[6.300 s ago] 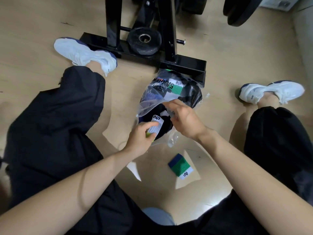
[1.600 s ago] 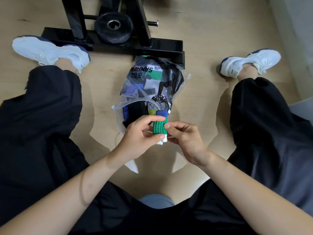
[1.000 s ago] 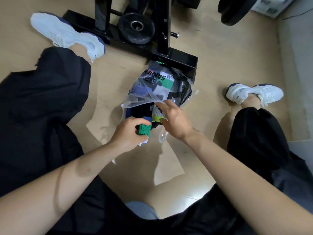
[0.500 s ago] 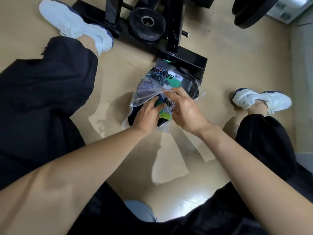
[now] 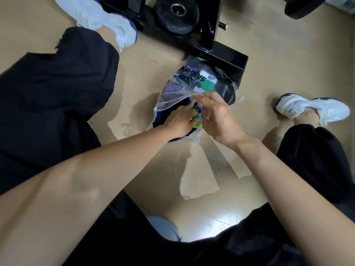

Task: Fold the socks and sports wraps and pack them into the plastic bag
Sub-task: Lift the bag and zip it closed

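bag (image 5: 173,99): clear plastic, lying on the floor between the person's legs. Its far end touches the rack base and its mouth faces the person.
bag contents: dark folded items and a pack (image 5: 206,83) with a green-and-white label. Black lettering shows through the film.
wrap (image 5: 196,118): green, just inside the bag mouth on top of the dark items, mostly hidden by the two grips.
left grip (image 5: 179,120): a bare hand, reaching into the bag mouth from the left. Its fingers are stretched forward and lie on the wrap. None is seen curled round it.
right grip (image 5: 217,117): a bare hand at the right side of the mouth. It pinches the upper lip of the bag and holds the film up off the contents, so the mouth is open.
floor (image 5: 278,60): pale wood-look, with glare patches near the person.
rack base (image 5: 224,54): black metal, beyond the bag, with two black uprights rising from it.
plate (image 5: 176,13): black weight disc, sitting on the rack behind the base.
shoes: white. The left shoe (image 5: 107,19) is beside the rack at upper left. The right shoe (image 5: 311,108) is to the right, well apart from the bag.
trousers (image 5: 57,89): black, on both spread legs either side of the bag.
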`<state>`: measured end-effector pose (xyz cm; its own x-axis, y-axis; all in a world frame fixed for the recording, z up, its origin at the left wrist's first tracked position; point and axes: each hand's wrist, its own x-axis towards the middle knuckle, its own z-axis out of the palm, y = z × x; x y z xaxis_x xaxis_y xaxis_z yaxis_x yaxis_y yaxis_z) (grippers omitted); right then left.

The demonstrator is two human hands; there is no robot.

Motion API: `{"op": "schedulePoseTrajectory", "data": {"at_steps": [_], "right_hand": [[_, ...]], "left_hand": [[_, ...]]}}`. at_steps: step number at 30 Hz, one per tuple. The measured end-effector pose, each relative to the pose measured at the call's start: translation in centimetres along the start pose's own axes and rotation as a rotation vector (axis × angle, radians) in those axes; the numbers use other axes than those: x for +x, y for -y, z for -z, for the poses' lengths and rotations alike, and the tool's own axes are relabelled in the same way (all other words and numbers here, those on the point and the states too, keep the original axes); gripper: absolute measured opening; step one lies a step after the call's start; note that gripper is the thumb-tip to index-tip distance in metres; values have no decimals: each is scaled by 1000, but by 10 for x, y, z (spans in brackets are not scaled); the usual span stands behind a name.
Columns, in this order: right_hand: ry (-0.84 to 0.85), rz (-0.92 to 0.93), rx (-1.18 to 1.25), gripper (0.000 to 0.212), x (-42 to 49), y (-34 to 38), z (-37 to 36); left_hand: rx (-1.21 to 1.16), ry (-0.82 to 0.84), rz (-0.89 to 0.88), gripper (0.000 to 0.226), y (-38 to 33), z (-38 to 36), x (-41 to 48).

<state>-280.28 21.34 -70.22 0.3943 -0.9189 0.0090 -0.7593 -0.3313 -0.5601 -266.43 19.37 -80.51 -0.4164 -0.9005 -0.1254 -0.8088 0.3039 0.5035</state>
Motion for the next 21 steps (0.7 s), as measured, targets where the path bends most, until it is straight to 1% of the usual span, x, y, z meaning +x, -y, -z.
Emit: {"op": "schedulePoseTrajectory", "data": {"at_steps": [1,3,4,6,8,10,11,12,13,14,16,18,19,21], "right_hand": [[-17,7,21,71,-4,0,0],[-46,41,64,62,-13,-3,-2],[-76,57,97,55,-19,-4,-3],[-166,60,197,38,-33,-6,-7],[-274,-38,287,24,-50,-3,-12],[-389,-282,385,16,-65,-2,-21],[-421,-438,444,10,-71,-4,-26],[-419,-595,514,5,-76,-6,-32],[-385,-746,604,8,-79,-10,-38],[-319,-883,721,16,-81,-12,-45],[-178,-1094,943,33,-80,-16,-55],[-72,-1190,1098,41,-76,-18,-63],[-39,-1204,1157,44,-74,-19,-67],[-33,-1220,1232,44,-73,-19,-73]], "left_hand": [[-64,-33,-37,24,6,1,-11],[-173,-66,-73,33,16,2,-34],[-186,-70,-64,36,17,4,-45],[-159,-100,-56,32,13,19,-65],[-143,-203,-127,23,9,41,-78],[-139,-280,-148,16,11,67,-86],[-149,-312,-108,15,15,77,-90],[-179,-343,-25,15,20,85,-91],[-224,-375,88,16,25,92,-91],[-273,-409,211,18,30,97,-90],[-346,-424,460,25,42,100,-82],[-375,-317,679,40,55,93,-73],[-389,-261,750,46,61,88,-70],[-433,-223,818,44,69,76,-67]]}}
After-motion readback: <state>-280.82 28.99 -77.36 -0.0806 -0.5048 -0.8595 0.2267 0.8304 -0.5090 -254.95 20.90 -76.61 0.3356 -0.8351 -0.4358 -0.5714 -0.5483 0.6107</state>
